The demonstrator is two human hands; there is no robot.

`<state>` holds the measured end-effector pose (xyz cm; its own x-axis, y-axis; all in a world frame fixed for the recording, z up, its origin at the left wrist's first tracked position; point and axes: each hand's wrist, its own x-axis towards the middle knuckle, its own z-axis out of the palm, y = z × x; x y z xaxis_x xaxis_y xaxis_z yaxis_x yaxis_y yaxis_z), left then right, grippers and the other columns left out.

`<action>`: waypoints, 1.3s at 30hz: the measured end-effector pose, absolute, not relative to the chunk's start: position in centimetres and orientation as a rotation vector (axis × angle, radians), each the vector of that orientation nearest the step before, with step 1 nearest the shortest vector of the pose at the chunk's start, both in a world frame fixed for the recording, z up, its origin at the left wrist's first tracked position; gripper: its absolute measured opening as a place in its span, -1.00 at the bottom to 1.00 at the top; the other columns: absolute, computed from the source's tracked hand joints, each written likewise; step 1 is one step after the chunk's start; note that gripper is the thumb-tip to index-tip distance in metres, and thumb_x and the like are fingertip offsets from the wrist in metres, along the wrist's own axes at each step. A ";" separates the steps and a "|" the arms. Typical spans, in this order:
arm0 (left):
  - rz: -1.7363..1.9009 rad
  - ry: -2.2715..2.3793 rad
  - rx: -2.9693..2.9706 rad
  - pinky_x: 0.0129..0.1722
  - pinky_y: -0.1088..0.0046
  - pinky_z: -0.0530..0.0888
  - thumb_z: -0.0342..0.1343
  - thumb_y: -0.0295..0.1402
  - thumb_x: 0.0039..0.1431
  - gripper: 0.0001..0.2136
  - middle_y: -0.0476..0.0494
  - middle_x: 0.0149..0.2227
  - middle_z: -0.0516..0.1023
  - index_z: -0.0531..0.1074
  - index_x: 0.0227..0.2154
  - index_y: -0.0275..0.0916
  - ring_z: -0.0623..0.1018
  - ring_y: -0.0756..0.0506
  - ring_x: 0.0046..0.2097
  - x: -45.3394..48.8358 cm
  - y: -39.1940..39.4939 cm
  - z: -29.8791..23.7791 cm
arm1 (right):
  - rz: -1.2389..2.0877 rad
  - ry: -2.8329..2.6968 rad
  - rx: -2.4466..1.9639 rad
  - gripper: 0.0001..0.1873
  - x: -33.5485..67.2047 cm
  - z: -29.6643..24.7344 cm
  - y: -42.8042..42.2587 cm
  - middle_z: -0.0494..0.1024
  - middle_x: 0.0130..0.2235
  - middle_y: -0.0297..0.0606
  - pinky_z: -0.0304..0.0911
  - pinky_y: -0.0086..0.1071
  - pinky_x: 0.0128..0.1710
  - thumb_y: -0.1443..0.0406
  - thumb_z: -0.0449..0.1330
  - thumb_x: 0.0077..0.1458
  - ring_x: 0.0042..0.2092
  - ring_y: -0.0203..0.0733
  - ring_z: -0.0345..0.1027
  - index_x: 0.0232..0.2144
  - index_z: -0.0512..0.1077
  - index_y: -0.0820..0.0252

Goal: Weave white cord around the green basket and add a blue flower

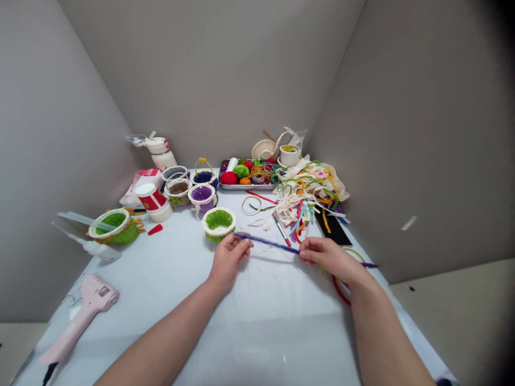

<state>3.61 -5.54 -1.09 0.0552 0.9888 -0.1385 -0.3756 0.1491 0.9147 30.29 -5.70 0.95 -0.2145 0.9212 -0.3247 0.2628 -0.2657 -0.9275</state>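
Note:
A dark blue pipe cleaner stretches nearly straight between my hands above the table's middle. Its left end is pinched by the thumb and fingers of my left hand. The other end sits between the thumb and fingertips of my right hand. Just beyond my left hand stands a small green basket with a white rim. Close to my right hand, red and yellow pipe cleaners lie partly hidden under the wrist. A marker pen with red ends lies beyond the blue strand.
A pink glue gun lies at the left, near a larger green basket. Several small baskets, including a purple one, stand at the back left. A tray holds yarn balls. Tangled yarn and a black flat object lie right.

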 end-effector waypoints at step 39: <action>0.847 0.915 1.115 -0.39 0.51 0.28 0.22 -0.31 -0.02 -0.85 -0.01 -0.54 0.45 0.53 -0.46 -0.32 0.35 0.04 -0.46 6.9 -5.2 -1.6 | 1.339 -1.624 -1.473 -0.48 23.5 -0.4 -7.2 0.38 -0.62 -0.34 0.08 -0.42 -0.47 -0.03 0.01 0.19 -0.54 -0.30 0.20 -0.63 0.35 0.19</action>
<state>6.87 -5.24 -1.61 0.3880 0.9054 -0.1722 -0.1026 0.2281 0.9682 23.54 -7.19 -0.42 -0.2356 0.9494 -0.2079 0.3850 -0.1053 -0.9169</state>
